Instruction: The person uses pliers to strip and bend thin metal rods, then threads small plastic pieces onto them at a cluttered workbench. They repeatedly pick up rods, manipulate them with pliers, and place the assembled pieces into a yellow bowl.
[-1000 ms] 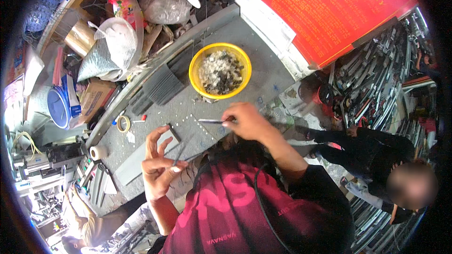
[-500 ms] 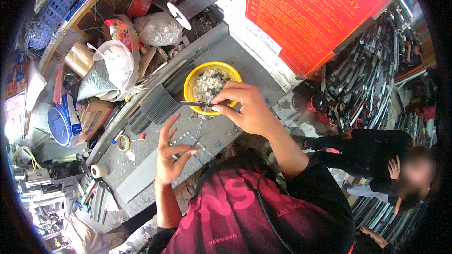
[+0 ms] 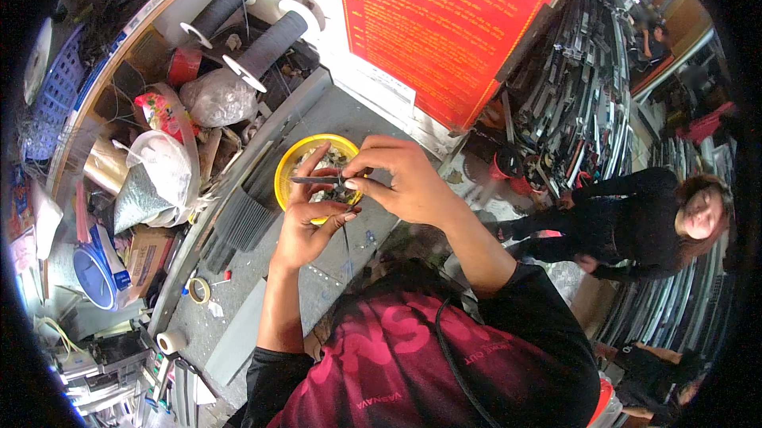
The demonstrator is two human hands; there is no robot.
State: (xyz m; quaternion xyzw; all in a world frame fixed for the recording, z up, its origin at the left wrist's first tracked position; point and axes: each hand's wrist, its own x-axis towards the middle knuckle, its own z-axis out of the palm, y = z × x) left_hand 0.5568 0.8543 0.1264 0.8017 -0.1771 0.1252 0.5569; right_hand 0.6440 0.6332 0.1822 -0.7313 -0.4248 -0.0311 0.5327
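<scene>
My right hand (image 3: pixel 406 183) pinches a thin, dark, flat strip (image 3: pixel 308 180) between thumb and fingertips, its free end pointing left. Close beside it, my left hand (image 3: pixel 302 233) has thumb and forefinger pressed together on a thin cord (image 3: pixel 347 244), which trails below the fingertips. The other left fingers rise behind the strip. Both hands are over the near side of a yellow basket (image 3: pixel 279 170) with small white and dark pieces in it. The fingers partly cover the basket, and I cannot make out exactly where cord and strip meet.
Dark slats (image 3: pixel 243 221) lie left of the basket, near a tape roll (image 3: pixel 199 291). Spools of dark cord (image 3: pixel 274 43) and plastic bags (image 3: pixel 218 98) fill the shelf behind. At right, a person in black (image 3: pixel 627 217) stands by stacked metal profiles (image 3: pixel 567 71).
My left hand has moved up and right, close to my right hand, shortening the cord between them. The view has shifted, and the person at right has lowered a hand from near the head.
</scene>
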